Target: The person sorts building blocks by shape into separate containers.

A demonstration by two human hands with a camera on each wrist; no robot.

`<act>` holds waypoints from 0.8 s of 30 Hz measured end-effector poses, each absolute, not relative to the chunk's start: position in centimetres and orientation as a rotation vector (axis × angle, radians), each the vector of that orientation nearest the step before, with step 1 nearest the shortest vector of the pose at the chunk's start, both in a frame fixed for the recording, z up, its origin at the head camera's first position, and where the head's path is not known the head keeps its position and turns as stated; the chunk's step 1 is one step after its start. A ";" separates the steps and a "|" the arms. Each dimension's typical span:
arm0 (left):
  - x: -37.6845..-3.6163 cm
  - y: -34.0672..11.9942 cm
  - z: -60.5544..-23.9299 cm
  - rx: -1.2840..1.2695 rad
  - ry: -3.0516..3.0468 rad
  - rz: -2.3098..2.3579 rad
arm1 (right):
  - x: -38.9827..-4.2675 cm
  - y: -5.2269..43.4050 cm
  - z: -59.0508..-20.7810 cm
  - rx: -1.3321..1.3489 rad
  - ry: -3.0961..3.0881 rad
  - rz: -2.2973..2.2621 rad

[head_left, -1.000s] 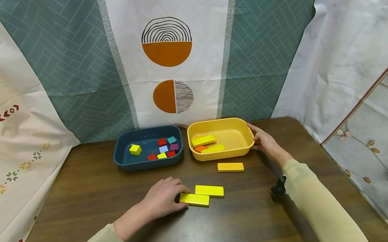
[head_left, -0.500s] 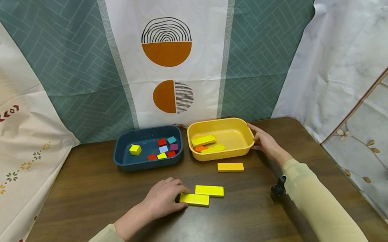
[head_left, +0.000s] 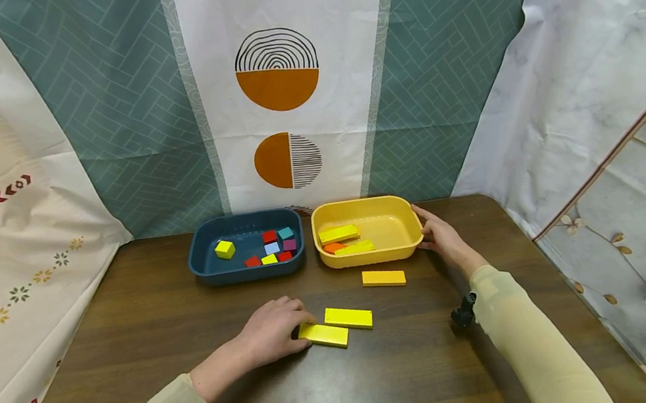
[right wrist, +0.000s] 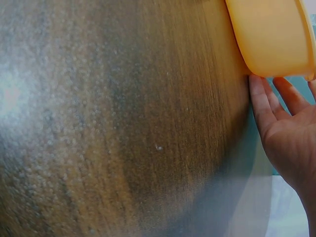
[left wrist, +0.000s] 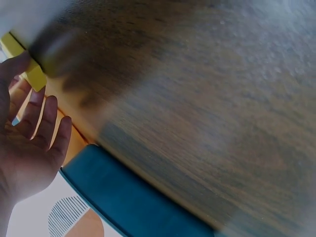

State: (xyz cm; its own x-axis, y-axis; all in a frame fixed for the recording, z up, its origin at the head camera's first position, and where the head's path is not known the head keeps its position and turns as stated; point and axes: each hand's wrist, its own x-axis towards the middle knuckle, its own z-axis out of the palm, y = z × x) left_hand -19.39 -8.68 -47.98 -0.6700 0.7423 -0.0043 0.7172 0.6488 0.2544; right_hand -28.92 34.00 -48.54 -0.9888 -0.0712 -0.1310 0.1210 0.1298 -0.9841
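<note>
My left hand (head_left: 275,328) pinches the left end of a flat yellow block (head_left: 326,335) low on the table, between thumb and fingers. The same block (left wrist: 33,74) shows in the left wrist view, while the remaining fingers spread loosely. Just behind and to its right lies a second yellow block (head_left: 348,318). Against the right end of the yellow bin (head_left: 390,255) rests my right hand (head_left: 441,237). In the right wrist view, the fingertips (right wrist: 256,81) of that hand touch the bin's outer wall, fingers extended.
An orange-yellow block (head_left: 383,279) lies in front of the yellow bin. Inside that bin are two yellow blocks and an orange block (head_left: 335,248). To its left stands a dark blue bin (head_left: 250,274) with several small coloured cubes. Curtains hang behind the wooden table (head_left: 130,306).
The yellow block in my left hand has shifted slightly toward the table's near side, away from the second yellow block. My right hand stays at the yellow bin.
</note>
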 end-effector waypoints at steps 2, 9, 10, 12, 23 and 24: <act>-19.4 -8.8 -47.9 1.239 2.755 0.351 | -29.0 34.1 -48.6 0.054 2.251 -1.977; -19.4 -9.1 -47.6 1.259 2.760 0.368 | -29.2 34.1 -48.8 0.069 2.261 -1.963; -19.4 -9.1 -47.6 1.258 2.759 0.374 | -29.2 34.1 -48.8 0.076 2.259 -1.964; -19.4 -9.1 -47.4 1.255 2.760 0.389 | -29.2 34.1 -48.7 0.076 2.257 -1.962; -19.7 -9.0 -46.2 1.299 2.835 0.502 | -29.1 34.1 -48.6 0.062 2.258 -1.962; -19.8 -9.0 -46.0 1.302 2.845 0.509 | -29.1 34.1 -48.6 0.062 2.260 -1.960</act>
